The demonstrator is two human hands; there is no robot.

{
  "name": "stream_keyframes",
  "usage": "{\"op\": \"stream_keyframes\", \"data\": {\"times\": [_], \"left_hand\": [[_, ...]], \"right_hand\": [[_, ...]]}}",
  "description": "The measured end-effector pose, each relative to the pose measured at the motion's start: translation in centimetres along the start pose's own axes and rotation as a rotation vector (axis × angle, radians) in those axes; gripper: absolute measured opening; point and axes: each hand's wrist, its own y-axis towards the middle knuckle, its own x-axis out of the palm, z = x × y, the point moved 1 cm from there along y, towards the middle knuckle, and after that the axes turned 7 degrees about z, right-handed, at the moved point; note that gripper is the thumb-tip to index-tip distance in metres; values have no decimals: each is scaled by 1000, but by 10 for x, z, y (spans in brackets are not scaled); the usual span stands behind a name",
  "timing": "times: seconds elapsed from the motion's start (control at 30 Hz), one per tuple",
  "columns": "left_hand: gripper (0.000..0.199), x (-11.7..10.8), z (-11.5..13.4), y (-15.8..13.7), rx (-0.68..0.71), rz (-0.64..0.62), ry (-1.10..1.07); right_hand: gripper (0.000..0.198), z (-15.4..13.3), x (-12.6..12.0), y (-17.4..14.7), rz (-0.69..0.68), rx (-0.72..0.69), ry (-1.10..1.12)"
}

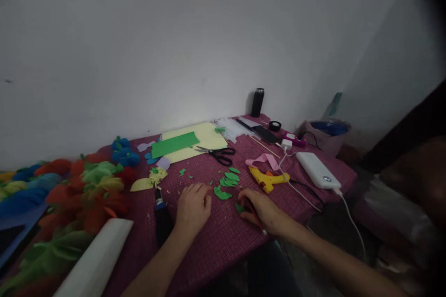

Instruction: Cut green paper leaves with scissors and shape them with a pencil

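My right hand is closed around a red pencil, slim and pale at its lower end. Beside its fingertips is a green paper leaf, which seems to be pinched by the same hand. On the cloth my left hand rests palm down with loosely bent fingers, and nothing shows in it. Between and beyond the hands lies a loose group of cut green paper leaves. Black-handled scissors lie behind them, blades partly over the pale yellow sheets.
A yellow glue gun, pink ribbon and white power bank with cables lie at right. Colourful fabric flowers and a white roll fill the left. A black bottle stands by the wall.
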Motion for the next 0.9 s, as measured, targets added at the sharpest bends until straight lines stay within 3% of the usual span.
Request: {"op": "stream_keyframes", "data": {"times": [0.2, 0.43, 0.57, 0.7, 0.9], "left_hand": [[25, 3, 8, -3, 19, -42, -56], [27, 0, 7, -2, -49, -18, -103], [26, 1, 13, -3, -42, -74, -78], [25, 4, 21, -6, -13, -139, -44], [26, 7, 25, -9, 40, -246, -17]], "right_hand": [[21, -1, 6, -4, 16, 43, 70], [18, 19, 10, -9, 265, 70, 84], [16, 22, 4, -11, 284, 96, 14], [18, 22, 8, -11, 309, 36, -37], [31, 24, 15, -8, 281, -13, -168]]}}
